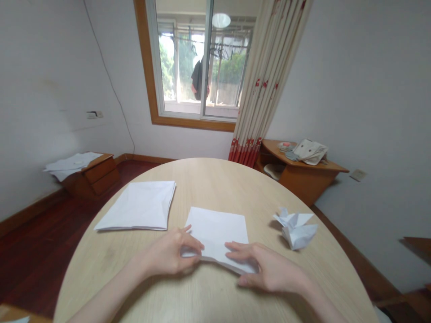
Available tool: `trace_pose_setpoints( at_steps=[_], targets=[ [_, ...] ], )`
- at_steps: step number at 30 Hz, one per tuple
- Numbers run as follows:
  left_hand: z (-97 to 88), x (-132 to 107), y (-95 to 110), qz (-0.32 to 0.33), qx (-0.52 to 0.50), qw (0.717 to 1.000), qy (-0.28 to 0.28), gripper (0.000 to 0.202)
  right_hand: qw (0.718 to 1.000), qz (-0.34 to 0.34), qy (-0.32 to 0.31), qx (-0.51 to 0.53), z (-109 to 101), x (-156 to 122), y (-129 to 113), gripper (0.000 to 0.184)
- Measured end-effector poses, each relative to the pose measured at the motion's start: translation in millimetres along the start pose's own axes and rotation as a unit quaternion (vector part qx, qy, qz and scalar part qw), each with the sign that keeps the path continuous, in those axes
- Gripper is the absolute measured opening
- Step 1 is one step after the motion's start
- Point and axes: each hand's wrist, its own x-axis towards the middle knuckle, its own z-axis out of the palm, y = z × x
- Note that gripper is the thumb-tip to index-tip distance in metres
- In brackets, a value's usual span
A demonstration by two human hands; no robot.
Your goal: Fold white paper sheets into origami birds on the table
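**Two hands at the near edge of a paper sheet**

Both bare forearms enter from the bottom of the view and meet over a round, light wooden table (208, 179). Left hand (170, 255): fingers curled, thumb and fingertips pinching the near left corner of a white paper sheet (218, 231), with the index finger raised slightly over it. Right hand (264, 268): palm down, fingers bent and pressing the near right part of the same sheet, its edge lifted a little off the wood between the two hands. The sheet lies flat on the tabletop beyond the fingers, near the middle of the near half of the table. A stack of white paper (139, 205) sits to the left, apart from the sheet. A folded paper figure (296, 228) rests to the right, also apart. Behind the table: a wooden-framed window (198, 63), a striped curtain with red flowers (266, 80), a low wooden cabinet (96, 172) at left and a corner desk (303, 172) carrying a cloth bag (311, 151).
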Motion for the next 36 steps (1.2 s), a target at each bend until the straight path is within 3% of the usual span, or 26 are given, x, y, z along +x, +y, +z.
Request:
trace_pose_setpoints(
  at_steps=[6, 14, 18, 22, 24, 27, 31, 36],
  targets=[
    [-5.1, 0, 3, 0.009, -0.031, 0.999, 0.030, 0.020, 0.994, 0.078, -0.020, 0.069, -17, -5, -17, 0.042],
    [-8.8, -3, 1, -0.028, -0.042, 0.994, 0.100, 0.022, 0.992, 0.064, 0.062, 0.089, -20, -1, -17, 0.036],
    [-5.3, -1, -10, -0.019, -0.037, 0.989, 0.141, 0.029, 0.986, 0.030, 0.146, 0.076, -12, 4, -7, 0.032],
    [0.7, 2, -22, 0.042, 0.063, 0.978, 0.193, 0.032, 0.967, -0.054, 0.248, -0.019, -1, 13, 6, 0.032],
    [4.0, 5, -26, 0.094, 0.156, 0.956, 0.229, 0.034, 0.948, -0.092, 0.291, -0.089, 5, 18, 11, 0.033],
    [10.6, 8, -27, 0.118, 0.272, 0.917, 0.266, 0.038, 0.914, -0.118, 0.345, -0.180, 16, 25, 13, 0.037],
    [24.8, 10, -25, 0.104, 0.362, 0.874, 0.306, 0.044, 0.878, -0.112, 0.388, -0.256, 34, 31, 12, 0.046],
    [48.7, 13, -25, 0.030, 0.380, 0.868, 0.319, 0.056, 0.863, -0.055, 0.409, -0.290, 54, 36, 7, 0.056]
  ],
)
